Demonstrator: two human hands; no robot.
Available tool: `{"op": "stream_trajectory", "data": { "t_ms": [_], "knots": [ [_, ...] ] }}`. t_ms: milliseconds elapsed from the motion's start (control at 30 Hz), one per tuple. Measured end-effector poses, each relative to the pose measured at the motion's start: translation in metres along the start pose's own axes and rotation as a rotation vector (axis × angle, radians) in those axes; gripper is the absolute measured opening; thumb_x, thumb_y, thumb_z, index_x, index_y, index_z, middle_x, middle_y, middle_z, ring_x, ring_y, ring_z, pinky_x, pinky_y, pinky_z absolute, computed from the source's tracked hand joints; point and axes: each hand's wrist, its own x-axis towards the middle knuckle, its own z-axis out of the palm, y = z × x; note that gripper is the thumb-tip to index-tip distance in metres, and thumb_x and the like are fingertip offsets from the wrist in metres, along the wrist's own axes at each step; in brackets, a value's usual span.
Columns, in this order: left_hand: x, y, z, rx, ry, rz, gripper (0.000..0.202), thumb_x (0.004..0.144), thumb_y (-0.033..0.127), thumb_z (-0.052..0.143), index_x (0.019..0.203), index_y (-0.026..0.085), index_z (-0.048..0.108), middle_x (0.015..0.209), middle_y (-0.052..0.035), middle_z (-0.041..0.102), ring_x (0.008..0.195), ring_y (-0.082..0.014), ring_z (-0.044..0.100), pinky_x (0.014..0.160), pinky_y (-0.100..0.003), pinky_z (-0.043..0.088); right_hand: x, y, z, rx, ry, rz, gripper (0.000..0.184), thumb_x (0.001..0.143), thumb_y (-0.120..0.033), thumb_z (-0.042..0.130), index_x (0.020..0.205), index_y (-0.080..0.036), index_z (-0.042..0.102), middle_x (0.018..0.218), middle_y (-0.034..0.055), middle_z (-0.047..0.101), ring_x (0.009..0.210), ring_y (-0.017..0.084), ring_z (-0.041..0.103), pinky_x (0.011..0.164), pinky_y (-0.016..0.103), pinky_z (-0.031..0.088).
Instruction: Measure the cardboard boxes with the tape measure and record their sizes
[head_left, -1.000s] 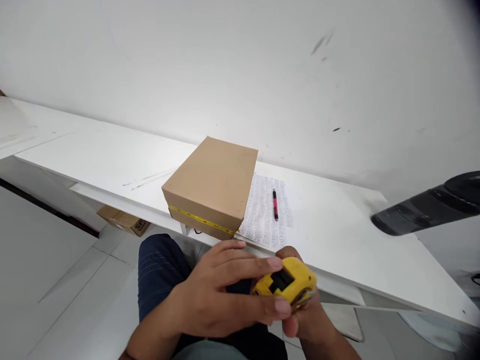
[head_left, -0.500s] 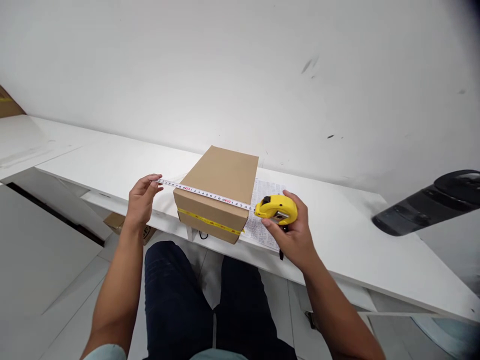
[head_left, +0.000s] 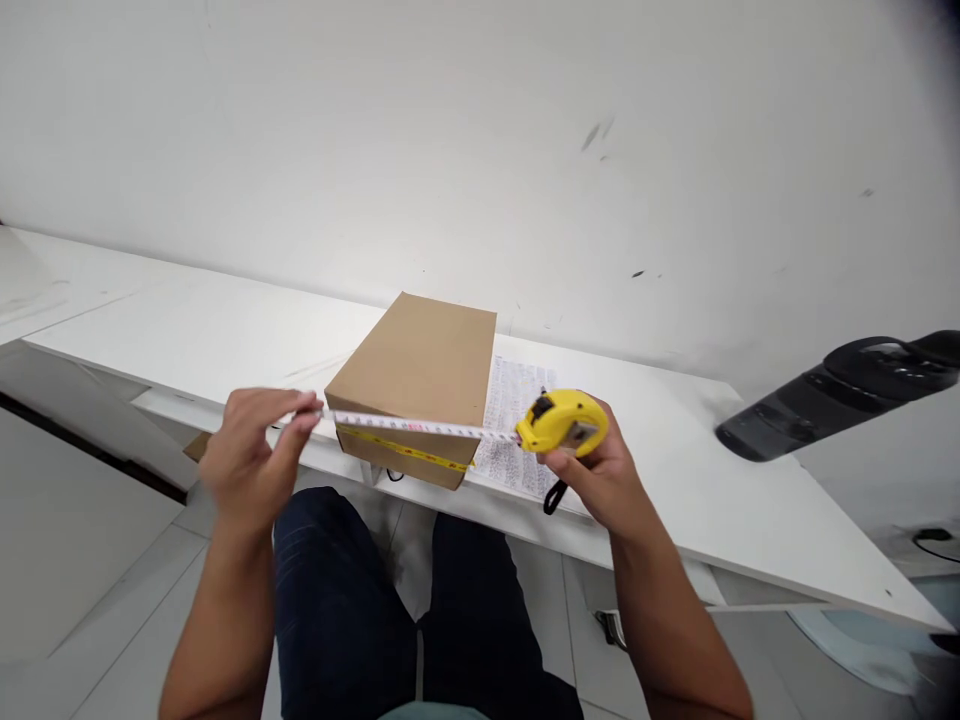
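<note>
A brown cardboard box with a band of yellow tape round its side sits on the white desk, its front corners at the desk edge. My right hand grips the yellow case of a tape measure, a black strap dangling below it. From the case the white blade runs leftward across the front of the box, seemingly raised off its top. My left hand, slightly blurred, pinches the blade's free end between thumb and finger, left of the box.
Beside the box, a printed sheet lies on the white desk. A dark bottle stands at the right. The wall rises right behind the desk. Part of another cardboard box shows below at left.
My left hand has come nearer to me with the blade's end. The blade has shifted from the box's top toward its front edge, and less of it is out. The view has turned slightly right.
</note>
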Motion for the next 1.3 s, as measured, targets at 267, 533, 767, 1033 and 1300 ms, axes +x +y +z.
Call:
{"op": "stream_trajectory", "data": {
  "t_ms": [267, 533, 767, 1033, 1300],
  "knots": [
    [-0.047, 0.114, 0.038, -0.029, -0.168, 0.387, 0.022, 0.083, 0.03, 0.085, 0.098, 0.021, 0.072, 0.079, 0.0046, 0.078, 0.07, -0.01, 0.064, 0.102, -0.035, 0.055, -0.007, -0.011, 0.012, 0.14, -0.675, -0.114, 0.058, 0.081, -0.029, 0.087, 0.13, -0.031, 0.056, 0.113, 0.0067, 0.068, 0.096, 0.02, 0.069, 0.077, 0.032, 0.059],
    [-0.015, 0.09, 0.056, 0.217, 0.013, 0.243, 0.034, 0.078, 0.018, 0.087, 0.104, 0.024, 0.066, 0.075, 0.0056, 0.072, 0.067, -0.0105, 0.063, 0.096, -0.035, 0.057, 0.138, -0.005, -0.027, 0.331, -0.334, -0.094, 0.054, 0.068, -0.03, 0.092, 0.116, -0.033, 0.066, 0.095, -0.0017, 0.068, 0.074, 0.014, 0.063, 0.062, 0.025, 0.053],
    [-0.033, 0.094, 0.069, 0.316, 0.059, 0.083, 0.022, 0.082, 0.018, 0.083, 0.096, 0.023, 0.066, 0.075, 0.0047, 0.068, 0.067, -0.0114, 0.062, 0.098, -0.038, 0.052, 0.255, 0.076, -0.043, 0.534, -0.025, 0.14, 0.051, 0.058, -0.019, 0.078, 0.105, -0.033, 0.063, 0.082, -0.0062, 0.065, 0.056, 0.009, 0.046, 0.045, 0.018, 0.036],
    [-0.044, 0.096, 0.092, 0.28, -0.113, 0.069, 0.026, 0.091, 0.022, 0.072, 0.116, 0.03, 0.072, 0.094, -0.0029, 0.074, 0.109, -0.0232, 0.062, 0.12, -0.049, 0.033, 0.269, 0.125, -0.014, 0.51, -0.077, 0.171, 0.057, 0.064, -0.032, 0.077, 0.119, -0.032, 0.062, 0.108, 0.0018, 0.074, 0.082, 0.019, 0.064, 0.055, 0.027, 0.051],
    [-0.037, 0.086, 0.099, 0.14, -0.154, 0.07, 0.02, 0.091, 0.016, 0.072, 0.106, 0.027, 0.067, 0.105, 0.0007, 0.081, 0.118, -0.0207, 0.065, 0.125, -0.056, 0.024, 0.265, 0.112, -0.016, 0.566, -0.062, 0.154, 0.06, 0.059, -0.031, 0.084, 0.115, -0.032, 0.064, 0.111, 0.0015, 0.074, 0.088, 0.019, 0.064, 0.061, 0.028, 0.052]
  ]
}}
